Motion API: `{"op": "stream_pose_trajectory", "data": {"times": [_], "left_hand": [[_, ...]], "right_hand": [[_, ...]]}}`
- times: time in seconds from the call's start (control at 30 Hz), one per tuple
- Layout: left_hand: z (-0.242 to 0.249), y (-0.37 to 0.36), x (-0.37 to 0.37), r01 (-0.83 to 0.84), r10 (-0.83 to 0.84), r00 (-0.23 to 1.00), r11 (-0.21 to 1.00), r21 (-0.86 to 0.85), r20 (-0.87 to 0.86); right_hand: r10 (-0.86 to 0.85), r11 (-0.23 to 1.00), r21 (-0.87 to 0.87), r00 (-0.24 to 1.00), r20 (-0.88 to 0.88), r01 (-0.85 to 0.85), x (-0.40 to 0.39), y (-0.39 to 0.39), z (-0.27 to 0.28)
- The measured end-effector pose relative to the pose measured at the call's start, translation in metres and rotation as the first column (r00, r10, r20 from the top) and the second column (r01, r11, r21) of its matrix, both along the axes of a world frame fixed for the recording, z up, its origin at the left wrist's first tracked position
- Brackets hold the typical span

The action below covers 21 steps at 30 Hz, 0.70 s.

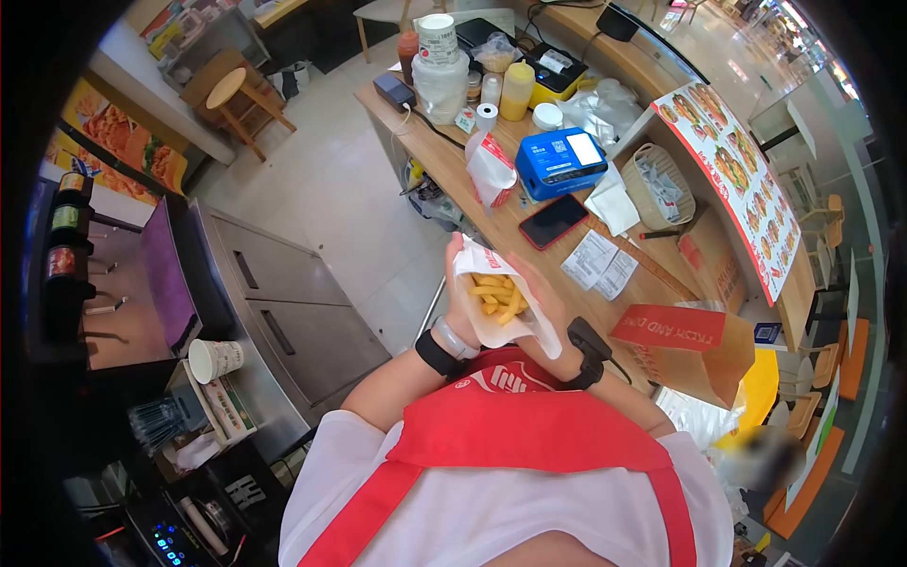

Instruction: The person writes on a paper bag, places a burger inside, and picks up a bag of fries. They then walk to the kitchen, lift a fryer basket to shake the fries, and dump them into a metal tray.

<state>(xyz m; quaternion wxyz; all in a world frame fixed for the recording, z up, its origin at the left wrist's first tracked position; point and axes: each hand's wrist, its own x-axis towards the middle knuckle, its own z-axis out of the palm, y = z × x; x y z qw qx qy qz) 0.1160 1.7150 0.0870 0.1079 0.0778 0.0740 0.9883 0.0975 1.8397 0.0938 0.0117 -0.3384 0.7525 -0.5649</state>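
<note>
A white paper bag (540, 328) of French fries (497, 297) is held in front of my chest, its mouth facing up toward me. My left hand (457, 300) is closed around the bag's left side. On the other side, my right hand (541, 283) grips it too, with its fingers partly hidden behind the paper. Just beyond the bag, on the wooden counter, stand another red-and-white paper bag (492, 170) and a black phone with a red edge (554, 222). Printed receipts (599, 264) lie to the right of my right hand.
A blue payment box (561, 163), a yellow sauce bottle (516, 92) and a wicker basket (658, 185) stand on the counter (453, 180). A brown paper bag (694, 364) is at my right. Steel cabinet drawers (293, 312) and a paper cup (215, 360) are at my left.
</note>
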Motion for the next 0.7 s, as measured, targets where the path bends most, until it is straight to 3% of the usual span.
{"op": "stream_pose_trajectory", "data": {"times": [0.03,0.07,0.13,0.27,0.33,0.37,0.4,0.43,0.47,0.5,0.53,0.57,0.63,0.67,0.7], "left_hand": [[-0.001,-0.003,-0.003,0.201,-0.213,0.973,0.971,0.130,0.088],[0.000,-0.001,-0.002,0.204,-0.216,0.972,0.970,0.131,0.088],[0.007,0.003,-0.001,0.157,-0.191,0.941,0.978,0.139,0.280],[0.007,0.007,-0.003,0.136,-0.167,0.972,0.974,0.183,0.168],[0.014,0.007,-0.005,0.157,-0.159,0.859,0.987,0.045,0.488],[0.009,0.007,-0.007,0.160,-0.162,0.858,0.986,0.046,0.487],[0.001,0.007,-0.011,0.149,-0.136,0.892,0.989,0.004,0.432],[-0.003,0.007,-0.013,0.135,-0.112,0.921,0.990,-0.037,0.373],[-0.006,0.009,-0.014,0.137,-0.114,0.921,0.990,-0.037,0.374],[-0.002,0.011,-0.015,0.104,-0.046,0.907,0.988,-0.117,0.420],[0.002,0.012,-0.016,0.074,0.026,0.888,0.977,-0.199,0.459],[0.005,0.012,-0.017,0.075,0.025,0.888,0.977,-0.199,0.458],[0.011,0.012,-0.017,0.098,-0.003,0.879,0.980,-0.174,0.477],[0.013,0.011,-0.017,0.099,-0.004,0.879,0.980,-0.174,0.477],[0.014,0.009,-0.016,0.134,-0.051,0.884,0.980,-0.147,0.465]], "right_hand": [[-0.002,1.000,0.002,1.000,0.000,0.002,-0.001,0.001,0.000],[0.005,1.000,0.017,0.999,-0.039,-0.004,-0.002,0.003,-0.001],[0.007,0.999,0.033,0.997,-0.076,-0.004,-0.005,0.006,-0.003],[0.055,0.988,0.149,0.983,-0.174,-0.029,-0.012,0.011,-0.007],[0.061,0.987,0.160,0.981,-0.182,-0.032,-0.010,0.011,-0.007],[0.047,0.998,-0.044,0.988,0.145,-0.041,-0.005,0.010,-0.006],[0.095,0.971,-0.239,0.887,0.452,0.019,-0.002,0.009,-0.005],[0.102,0.952,-0.303,0.876,0.472,0.053,-0.001,0.007,-0.005],[0.100,0.952,-0.303,0.876,0.472,0.055,-0.005,0.010,-0.009],[-0.006,0.995,-0.102,0.986,0.164,0.023,-0.013,0.015,-0.017],[-0.042,0.993,0.103,0.983,-0.177,0.061,-0.018,0.018,-0.023],[-0.044,0.993,0.102,0.983,-0.178,0.063,-0.015,0.017,-0.027],[-0.060,0.971,-0.197,0.934,0.353,0.137,-0.008,0.014,-0.030],[-0.061,0.971,-0.197,0.934,0.353,0.138,-0.010,0.016,-0.026],[-0.100,0.995,-0.008,0.990,0.095,0.101,-0.013,0.019,-0.018]]}}
